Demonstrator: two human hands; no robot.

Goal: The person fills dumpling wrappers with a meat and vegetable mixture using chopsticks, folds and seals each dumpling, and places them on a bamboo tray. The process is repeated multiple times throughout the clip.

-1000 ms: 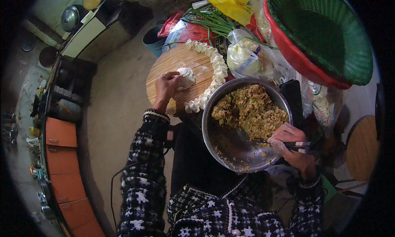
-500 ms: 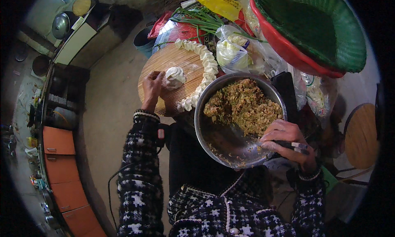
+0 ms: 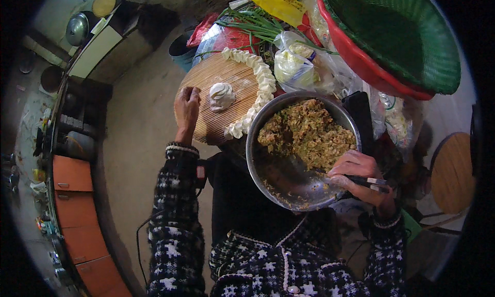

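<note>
My left hand [image 3: 187,108] is closed, fingertips pinched, over the left edge of a round slatted board [image 3: 203,83]. Whatever it may hold is hidden. Beside it on the board sits a white stack of dough wrappers [image 3: 221,97]. Folded dumplings [image 3: 265,83] curve along the board's far and right edges. My right hand [image 3: 356,175] grips dark chopsticks [image 3: 375,183] with pale ends, at the right rim of a steel bowl [image 3: 251,160]. Brown-green minced filling [image 3: 307,132] lies heaped in the bowl's far part; the near part shows smeared metal.
Green onions [image 3: 258,27] and a bagged cabbage [image 3: 295,67] lie beyond the board. A green basket [image 3: 392,36] nested in a red basin [image 3: 356,65] stands far right. A dark flat object [image 3: 358,116] adjoins the bowl. Orange cabinets [image 3: 77,209] line the left.
My left hand has drawn slightly left, away from the wrapper stack, and its fingers have come together. My right hand stays at the bowl with the chopsticks.
</note>
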